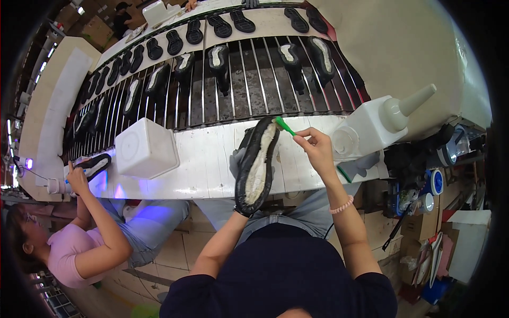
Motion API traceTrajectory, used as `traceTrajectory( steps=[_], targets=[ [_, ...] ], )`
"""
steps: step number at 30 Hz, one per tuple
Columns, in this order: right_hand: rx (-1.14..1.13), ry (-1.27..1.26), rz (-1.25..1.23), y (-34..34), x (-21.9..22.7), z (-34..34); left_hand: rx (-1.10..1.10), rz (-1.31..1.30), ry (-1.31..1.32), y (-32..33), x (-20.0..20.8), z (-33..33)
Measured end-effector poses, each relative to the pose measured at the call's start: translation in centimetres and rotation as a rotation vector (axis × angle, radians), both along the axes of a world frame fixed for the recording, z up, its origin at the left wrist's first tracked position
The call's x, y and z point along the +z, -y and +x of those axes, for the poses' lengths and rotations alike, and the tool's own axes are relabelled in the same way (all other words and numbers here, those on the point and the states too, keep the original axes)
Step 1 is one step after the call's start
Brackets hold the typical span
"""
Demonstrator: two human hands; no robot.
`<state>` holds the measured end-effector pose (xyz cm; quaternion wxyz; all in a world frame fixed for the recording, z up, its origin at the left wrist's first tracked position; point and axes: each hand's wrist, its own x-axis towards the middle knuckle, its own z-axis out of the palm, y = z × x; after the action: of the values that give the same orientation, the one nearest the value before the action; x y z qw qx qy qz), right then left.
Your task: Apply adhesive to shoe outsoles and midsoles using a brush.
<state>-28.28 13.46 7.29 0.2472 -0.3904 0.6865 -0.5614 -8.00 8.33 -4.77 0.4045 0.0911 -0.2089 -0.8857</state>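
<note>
1. Much of the left hand (236,163) is hidden behind the black shoe upper (257,164); a grey glove shows along its left side. Those fingers hold the upper from behind, underside facing the camera, above the near edge of the surface (207,159); how far they wrap around it cannot be told.
2. The right hand (316,147) is bare, fingers pinched narrow on a green-handled tool (286,127). Its tip is too small to make out at the upper's far end; contact is uncertain.
3. At left, a co-worker (87,244) in a pink top holds another shoe upper (97,167), partly covered by their hands. A distant person (122,20) in a dark cap is cut off below.
4. The upper in hand is dark and elongated, with a rough, pale strip along its underside. Smooth white plastic forms a boxy tub (146,148) and a square-sided bottle (368,130) with a tapered nozzle. A crumpled grey glove (365,165) lies near the bottle; a beaded bracelet (342,205) circles the right wrist.
5. Counts: one tub, one bottle, six clearly separate shoe uppers (218,58) on the metal bars (259,79), and at least ten black soles (219,26) beyond; both rows blur together toward the left.
</note>
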Motion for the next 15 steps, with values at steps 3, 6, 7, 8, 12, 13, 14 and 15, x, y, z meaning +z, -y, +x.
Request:
traceTrajectory(
  steps=[3, 6, 7, 8, 12, 13, 14, 15],
  targets=[
    [-0.037, -0.047, 0.060, 1.1, -0.8, 0.1, -0.242, 0.228, -0.361, 1.7, -0.4, 0.3],
    [-0.017, -0.059, 0.109, 0.6, -1.0, 0.3, 0.033, 0.167, 0.304, 0.1, 0.7, -1.2],
    [0.036, -0.115, 0.066, 0.1, -0.5, 0.8, 0.031, 0.229, 0.197, -0.2, 2.0, -1.2],
    [0.087, -0.172, 0.022, -0.5, 0.2, 1.5, 0.042, 0.231, 0.200, -0.3, 0.7, -1.3],
    [0.173, -0.331, -0.073, -4.3, 4.3, 4.6, 0.627, -0.899, 0.743, 0.4, 3.4, -2.2],
    [0.292, -0.388, -0.021, -5.0, 5.5, 5.5, 0.947, -1.345, 0.773, 0.6, 6.1, -1.9],
    [0.409, -0.446, 0.031, -5.5, 6.4, 6.1, 0.663, -1.012, 0.809, 0.1, 1.9, -0.9],
    [0.414, -0.448, 0.024, -5.8, 7.0, 6.4, 0.671, -1.015, 0.810, 0.0, -0.2, -0.2]
  ],
)
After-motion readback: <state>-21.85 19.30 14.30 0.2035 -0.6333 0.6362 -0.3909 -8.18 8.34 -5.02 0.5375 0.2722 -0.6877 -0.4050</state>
